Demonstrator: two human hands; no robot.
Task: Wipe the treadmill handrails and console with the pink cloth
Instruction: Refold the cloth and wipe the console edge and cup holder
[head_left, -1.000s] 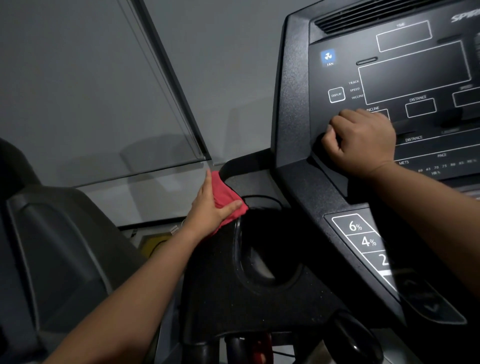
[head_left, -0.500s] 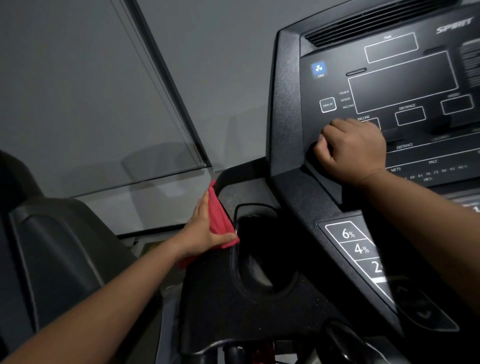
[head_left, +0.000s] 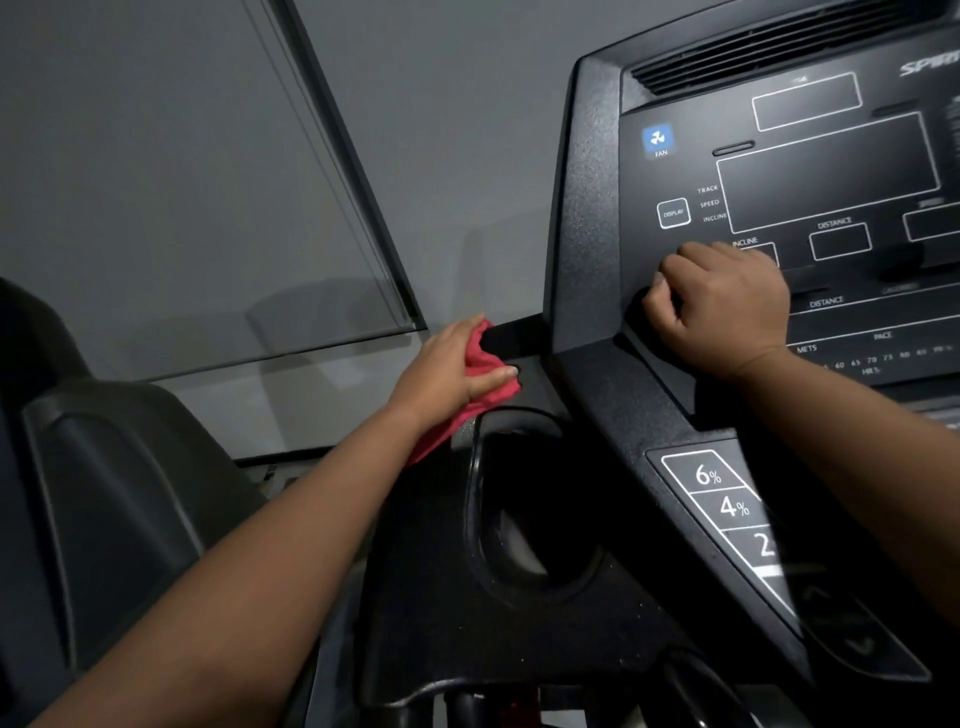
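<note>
Pressing the pink cloth (head_left: 485, 371) against the console (head_left: 587, 249), left hand (head_left: 447, 371) grips it; right hand (head_left: 722, 306) seems fisted, empty.

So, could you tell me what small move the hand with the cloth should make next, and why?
Probably slide the crumpled pink cloth rightward along the black ledge toward the black treadmill console. The left hand presses it at the ledge's left end, above the round cup recess, while the right hand rests curled on the console.
</note>
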